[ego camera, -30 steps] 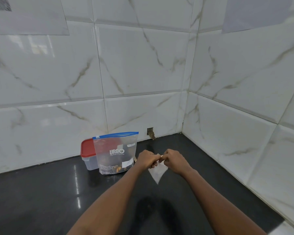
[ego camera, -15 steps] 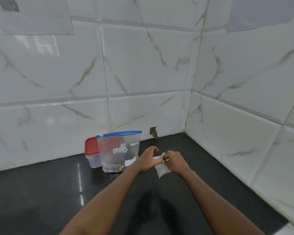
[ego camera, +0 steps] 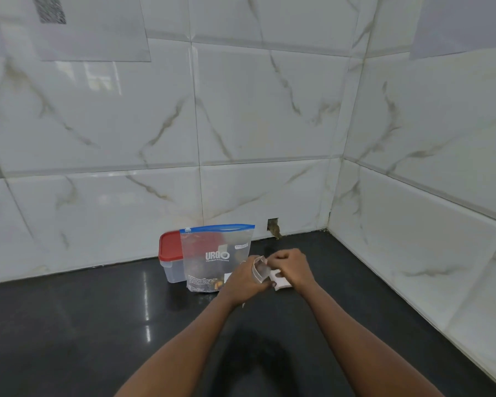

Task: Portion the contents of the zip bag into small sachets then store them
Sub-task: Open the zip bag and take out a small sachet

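Partly hidden sachet (ego camera: 260, 270), contents unclear.

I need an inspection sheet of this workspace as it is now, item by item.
Surface: black glossy counter.
Job's things: zip bag upright, contents at its bottom; red-lidded container behind it; white packet under the right hand.
Clutter: nothing seen.
Hands: left hand grips small sachet; right hand pinches its mouth.
Cables: nothing seen.
Surroundings: tiled walls, hole in tile near the corner, paper sheets on the wall.
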### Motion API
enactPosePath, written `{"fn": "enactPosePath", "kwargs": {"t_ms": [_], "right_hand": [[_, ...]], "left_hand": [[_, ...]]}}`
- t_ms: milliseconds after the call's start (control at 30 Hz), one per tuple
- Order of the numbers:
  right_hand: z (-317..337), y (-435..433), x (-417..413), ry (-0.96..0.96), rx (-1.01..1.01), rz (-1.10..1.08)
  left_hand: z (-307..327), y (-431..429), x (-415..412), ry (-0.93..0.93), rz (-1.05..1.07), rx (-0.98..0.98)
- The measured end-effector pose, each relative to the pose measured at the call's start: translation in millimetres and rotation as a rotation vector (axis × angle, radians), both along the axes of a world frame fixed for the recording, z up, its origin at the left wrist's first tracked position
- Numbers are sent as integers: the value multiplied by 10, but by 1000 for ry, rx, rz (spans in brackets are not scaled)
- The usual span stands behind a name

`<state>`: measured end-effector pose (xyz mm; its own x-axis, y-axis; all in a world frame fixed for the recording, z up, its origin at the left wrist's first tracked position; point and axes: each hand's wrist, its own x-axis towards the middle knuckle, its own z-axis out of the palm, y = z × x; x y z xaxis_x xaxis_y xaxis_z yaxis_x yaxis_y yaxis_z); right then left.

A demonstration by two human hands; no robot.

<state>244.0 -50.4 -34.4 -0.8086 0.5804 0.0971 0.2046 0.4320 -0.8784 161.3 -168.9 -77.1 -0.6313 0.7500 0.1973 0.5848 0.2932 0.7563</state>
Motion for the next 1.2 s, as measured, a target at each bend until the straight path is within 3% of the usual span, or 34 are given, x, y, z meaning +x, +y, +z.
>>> {"fn": "enactPosePath", "kwargs": {"t_ms": [67, 100, 200, 367, 533, 633, 767, 900, 1000, 1200], "right_hand": [[123, -53, -90, 196, -172, -105], [169, -79, -168, 241, -163, -137], [273, -176, -398, 141, 262, -95], [278, -420, -765, -32, 962, 227], [211, -534, -943, -183, 1198, 158], [207, -520, -916, -181, 1119, 162], [170, -426, -759, 78, 1141, 43], [-24, -289, -620, 264, 859, -137], [-253, -202, -565, 118, 654, -215], [-733, -126, -680, -328, 515, -59]], "left_hand": [[16, -94, -103, 36, 101, 26], [42, -158, -158, 59, 158, 51], [154, -369, -276, 122, 373, 177], [114, -835, -409, 148, 564, 221], [6, -1139, -449, 133, 697, 231], [-17, -1188, -473, 130, 736, 233], [-8, -1091, -418, 134, 724, 252], [-100, -967, -332, 108, 689, 255], [-213, -893, -275, 61, 699, 263], [-410, -843, -264, -49, 726, 240]]}}
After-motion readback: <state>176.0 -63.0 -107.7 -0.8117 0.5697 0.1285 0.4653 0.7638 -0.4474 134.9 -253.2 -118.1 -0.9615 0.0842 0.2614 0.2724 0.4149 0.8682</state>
